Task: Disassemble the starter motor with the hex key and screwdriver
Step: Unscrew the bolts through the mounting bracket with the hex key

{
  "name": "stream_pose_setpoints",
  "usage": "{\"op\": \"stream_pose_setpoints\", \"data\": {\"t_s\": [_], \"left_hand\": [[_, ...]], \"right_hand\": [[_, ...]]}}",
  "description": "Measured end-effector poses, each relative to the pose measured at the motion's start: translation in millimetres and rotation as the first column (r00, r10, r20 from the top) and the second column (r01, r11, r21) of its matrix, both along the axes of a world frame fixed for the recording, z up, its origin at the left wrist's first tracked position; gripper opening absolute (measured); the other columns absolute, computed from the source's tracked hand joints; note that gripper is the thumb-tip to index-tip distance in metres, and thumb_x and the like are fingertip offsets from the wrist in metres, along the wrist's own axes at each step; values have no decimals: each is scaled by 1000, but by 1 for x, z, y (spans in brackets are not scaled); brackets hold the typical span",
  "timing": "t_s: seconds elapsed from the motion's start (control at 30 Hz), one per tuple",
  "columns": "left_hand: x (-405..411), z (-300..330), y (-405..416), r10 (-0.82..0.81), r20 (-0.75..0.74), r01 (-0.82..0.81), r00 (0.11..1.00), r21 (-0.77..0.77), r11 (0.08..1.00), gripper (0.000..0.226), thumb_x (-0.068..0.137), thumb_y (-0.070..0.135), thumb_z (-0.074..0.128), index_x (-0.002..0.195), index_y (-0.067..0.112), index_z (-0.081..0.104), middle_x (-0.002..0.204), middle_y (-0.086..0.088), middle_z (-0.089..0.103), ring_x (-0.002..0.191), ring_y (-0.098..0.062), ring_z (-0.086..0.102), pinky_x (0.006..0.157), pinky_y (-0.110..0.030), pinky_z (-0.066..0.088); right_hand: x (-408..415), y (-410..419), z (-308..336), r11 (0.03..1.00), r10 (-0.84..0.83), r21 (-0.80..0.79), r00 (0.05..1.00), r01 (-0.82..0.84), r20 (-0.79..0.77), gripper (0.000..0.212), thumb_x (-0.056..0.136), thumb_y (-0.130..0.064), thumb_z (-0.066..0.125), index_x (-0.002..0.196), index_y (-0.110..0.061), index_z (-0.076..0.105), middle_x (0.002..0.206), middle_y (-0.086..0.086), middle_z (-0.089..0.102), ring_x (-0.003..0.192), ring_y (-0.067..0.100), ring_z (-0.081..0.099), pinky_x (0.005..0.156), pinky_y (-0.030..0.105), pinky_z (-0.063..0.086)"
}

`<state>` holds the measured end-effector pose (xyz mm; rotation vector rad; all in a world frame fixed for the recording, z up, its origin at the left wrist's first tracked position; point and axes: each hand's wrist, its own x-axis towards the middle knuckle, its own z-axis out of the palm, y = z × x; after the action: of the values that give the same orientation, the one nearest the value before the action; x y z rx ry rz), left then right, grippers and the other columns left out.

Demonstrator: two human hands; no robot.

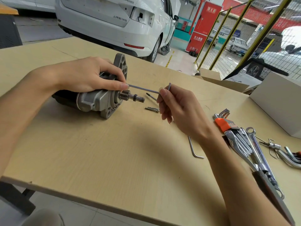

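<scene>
The starter motor [96, 100] lies on its side on the wooden table [114, 152], with its pinion shaft pointing right. My left hand [88, 75] grips the motor from above, thumb near the flange. My right hand [177, 108] pinches the bent end of an L-shaped hex key [143, 88]. The key's long arm runs left into the motor's flange by my left thumb. Two removed bolts [152, 109] lie on the table just right of the shaft. The tip of a screwdriver [150, 96] shows behind my right fingers.
A loose hex key [194, 148] lies under my right wrist. A hex key set in an orange holder [222, 121], spanners [254, 149] and more keys [291, 157] lie at the right. A white box [280, 101] stands at the far right. A white car is parked behind the table.
</scene>
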<state>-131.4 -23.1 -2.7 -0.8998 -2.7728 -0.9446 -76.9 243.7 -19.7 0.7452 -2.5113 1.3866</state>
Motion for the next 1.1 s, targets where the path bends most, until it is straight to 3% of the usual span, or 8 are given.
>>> {"op": "stream_pose_setpoints", "data": {"t_s": [0.1,0.5,0.63,1.1], "left_hand": [[1,1,1,4,-6,-4,1000,-7,1000,44,63,85,51,89,54,68,93,32,56,92,9,54,77,-25,39],[3,2,1,-13,-5,13,1000,16,1000,42,65,82,53,88,50,65,91,26,62,87,3,58,71,-28,42],[2,0,0,-2,-4,2,1000,11,1000,32,77,77,56,88,48,65,91,27,59,87,5,55,75,-30,43],[1,-1,3,22,29,-23,999,50,998,29,71,69,59,88,49,71,94,26,57,92,4,56,84,-27,42]], "right_hand": [[0,-1,-1,1000,-19,3,999,19,-36,29,107,-17,43,85,-5,59,64,2,60,53,9,56,50,24,43],[0,0,-2,1000,-25,-15,998,24,-61,29,106,-16,45,86,-2,61,65,2,62,54,13,59,49,24,44],[0,0,-2,999,-30,-14,997,29,-67,29,106,-16,45,86,-2,61,64,0,62,54,13,59,49,24,44],[-1,3,-4,999,-32,25,988,36,-149,23,103,-12,49,90,2,63,71,5,67,61,16,64,55,34,53]]}}
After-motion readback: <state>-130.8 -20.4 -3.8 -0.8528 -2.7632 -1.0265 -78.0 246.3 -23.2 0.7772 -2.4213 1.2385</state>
